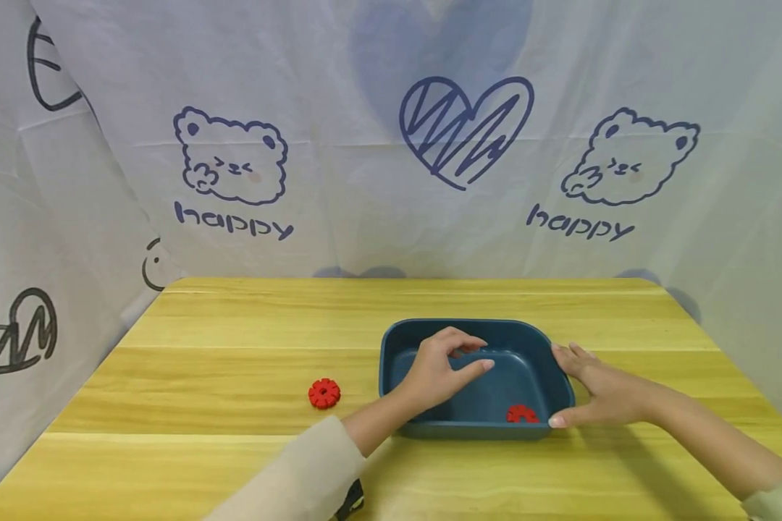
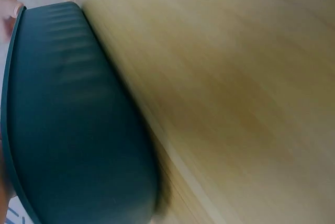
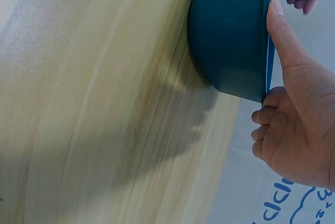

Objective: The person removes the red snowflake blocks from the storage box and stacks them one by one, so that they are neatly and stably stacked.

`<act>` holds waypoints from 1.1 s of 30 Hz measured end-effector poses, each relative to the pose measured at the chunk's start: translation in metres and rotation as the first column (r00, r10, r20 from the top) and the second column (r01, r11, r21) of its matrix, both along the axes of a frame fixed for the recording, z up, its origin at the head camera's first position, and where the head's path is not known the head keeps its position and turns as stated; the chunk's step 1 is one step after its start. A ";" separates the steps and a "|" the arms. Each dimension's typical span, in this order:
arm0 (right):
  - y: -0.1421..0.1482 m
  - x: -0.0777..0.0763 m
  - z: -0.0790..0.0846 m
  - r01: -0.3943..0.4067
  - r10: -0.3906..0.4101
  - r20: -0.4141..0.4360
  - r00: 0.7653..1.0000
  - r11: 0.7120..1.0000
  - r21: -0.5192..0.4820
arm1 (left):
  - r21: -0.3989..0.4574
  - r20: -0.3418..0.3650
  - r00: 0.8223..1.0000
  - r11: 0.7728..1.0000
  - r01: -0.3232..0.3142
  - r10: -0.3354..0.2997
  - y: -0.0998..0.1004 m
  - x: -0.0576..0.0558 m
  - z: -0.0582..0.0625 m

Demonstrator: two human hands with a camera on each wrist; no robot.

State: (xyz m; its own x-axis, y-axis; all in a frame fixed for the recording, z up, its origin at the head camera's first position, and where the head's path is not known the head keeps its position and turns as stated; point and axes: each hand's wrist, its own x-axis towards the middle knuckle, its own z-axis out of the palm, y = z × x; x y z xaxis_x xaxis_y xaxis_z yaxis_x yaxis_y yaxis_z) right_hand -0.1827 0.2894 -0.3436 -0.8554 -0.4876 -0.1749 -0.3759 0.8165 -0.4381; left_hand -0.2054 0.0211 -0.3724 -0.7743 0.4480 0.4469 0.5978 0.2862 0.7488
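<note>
A dark blue-green rectangular bin [image 1: 476, 432] sits right of centre on the table. My left hand [image 1: 435, 373] hovers over it, fingers loosely bent and thumb apart, with nothing seen between them. At the bin's right end, my right hand [image 1: 602, 394] holds the rim, thumb at the near corner and fingers along the side. The right wrist view shows that thumb on the rim of the bin [image 3: 230, 35]. Inside, by the near right corner, lies a red notched disc [image 1: 522, 414], partly hidden by the front wall. Another red notched disc [image 1: 324, 394] lies on the table left of the bin.
The wooden table [image 1: 202, 391] reaches back to a pale cloth [image 1: 339, 181] printed with bears and a heart. Beneath the left sleeve [image 1: 300, 470] a small black item [image 1: 350, 501] shows in part.
</note>
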 end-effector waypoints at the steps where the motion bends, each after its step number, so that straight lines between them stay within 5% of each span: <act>1: 0.000 0.000 0.000 -0.001 0.001 -0.002 1.000 1.000 0.001 | -0.002 0.003 1.000 1.000 0.004 -0.004 0.003 0.000 0.000; 12: -0.001 0.000 0.001 -0.005 0.005 0.003 1.000 1.000 0.004 | -0.023 0.014 0.998 0.998 0.055 -0.055 0.031 -0.001 -0.007; 20: -0.001 0.000 0.000 -0.005 0.005 0.007 1.000 1.000 0.007 | -0.202 -0.004 0.997 0.977 0.070 -0.072 0.048 -0.005 -0.009; 25: 0.000 0.000 -0.002 -0.014 0.014 -0.001 1.000 1.000 0.015 | -0.389 0.025 0.994 0.915 0.106 -0.104 0.053 -0.007 -0.014; 33: 0.000 0.000 -0.001 -0.006 0.007 -0.011 1.000 1.000 0.003 | -0.638 -0.013 0.988 0.763 0.109 -0.152 0.054 -0.009 -0.017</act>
